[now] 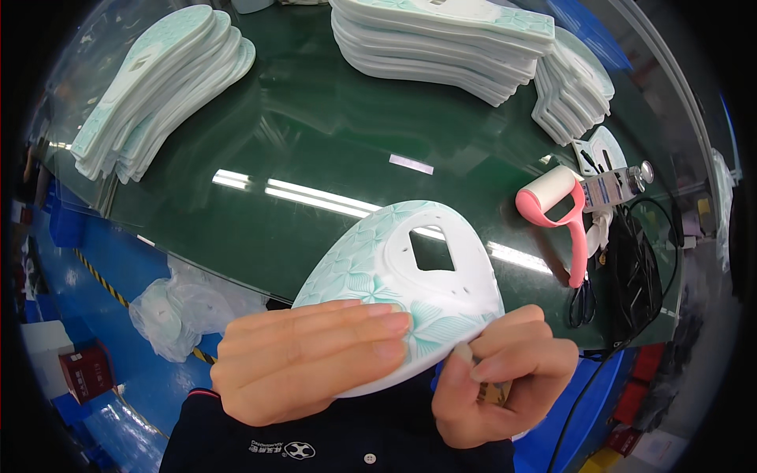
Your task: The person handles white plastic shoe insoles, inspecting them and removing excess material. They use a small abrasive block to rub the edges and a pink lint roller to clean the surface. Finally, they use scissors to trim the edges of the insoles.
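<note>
A white plastic panel [473, 285] with a mint-green leaf pattern and a squarish cut-out is tilted in front of my body, at the table's near edge. My left hand [303, 359] holds it, fingers stretched flat and together across its patterned face; the thumb is hidden. At the panel's right edge my right hand [509, 374] is closed, thumb against curled fingers. Within its grip shows a small brownish piece [494, 392], mostly covered, so its kind is unclear. The right fingertips are against or very near the panel's rim.
Similar panels stand in stacks at the far left [158, 87], far middle [434, 47] and far right [574, 87] of the dark green table [300, 134]. On the right lie a pink-handled lint roller [578, 240], a bottle [611, 188], scissors [582, 306] and a black cable [670, 236].
</note>
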Available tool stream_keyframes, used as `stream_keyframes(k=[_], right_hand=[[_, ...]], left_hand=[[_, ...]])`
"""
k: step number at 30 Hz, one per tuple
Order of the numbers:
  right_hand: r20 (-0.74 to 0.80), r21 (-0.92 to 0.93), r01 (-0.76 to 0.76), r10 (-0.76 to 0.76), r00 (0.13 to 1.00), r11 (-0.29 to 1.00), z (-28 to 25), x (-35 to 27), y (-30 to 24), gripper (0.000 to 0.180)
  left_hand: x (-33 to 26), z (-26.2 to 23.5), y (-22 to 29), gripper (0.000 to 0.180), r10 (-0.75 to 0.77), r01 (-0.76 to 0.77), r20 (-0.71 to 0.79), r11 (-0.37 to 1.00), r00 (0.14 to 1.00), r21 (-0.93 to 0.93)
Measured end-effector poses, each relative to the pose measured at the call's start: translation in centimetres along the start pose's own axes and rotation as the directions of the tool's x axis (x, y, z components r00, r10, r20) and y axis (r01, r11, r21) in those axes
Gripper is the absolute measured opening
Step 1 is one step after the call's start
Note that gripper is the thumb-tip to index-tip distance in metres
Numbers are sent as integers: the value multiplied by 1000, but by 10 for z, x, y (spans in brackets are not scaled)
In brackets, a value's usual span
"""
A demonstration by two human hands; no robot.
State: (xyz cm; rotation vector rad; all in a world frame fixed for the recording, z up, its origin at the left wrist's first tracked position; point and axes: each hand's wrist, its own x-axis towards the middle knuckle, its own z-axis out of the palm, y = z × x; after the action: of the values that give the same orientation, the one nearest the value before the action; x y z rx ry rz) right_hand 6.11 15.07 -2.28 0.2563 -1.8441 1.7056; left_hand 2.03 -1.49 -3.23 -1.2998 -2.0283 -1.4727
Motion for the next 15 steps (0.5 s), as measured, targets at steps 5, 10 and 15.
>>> stream_keyframes(k=[5, 10, 15], right_hand=[[25, -3, -11, 11, 1000, 1000, -1, 1, 0, 32], [9, -82, 48, -47, 999, 995, -3, 0, 3, 34], [24, -70, 53, -52, 998, 996, -2, 4, 0, 35]], left_hand=[[1, 1, -1, 42, -17, 17, 10, 1000, 1000, -6], [3, 4, 1, 36, -22, 23, -29, 1000, 999, 7], [5, 6, 1, 33, -28, 28, -43, 1000, 999, 1]])
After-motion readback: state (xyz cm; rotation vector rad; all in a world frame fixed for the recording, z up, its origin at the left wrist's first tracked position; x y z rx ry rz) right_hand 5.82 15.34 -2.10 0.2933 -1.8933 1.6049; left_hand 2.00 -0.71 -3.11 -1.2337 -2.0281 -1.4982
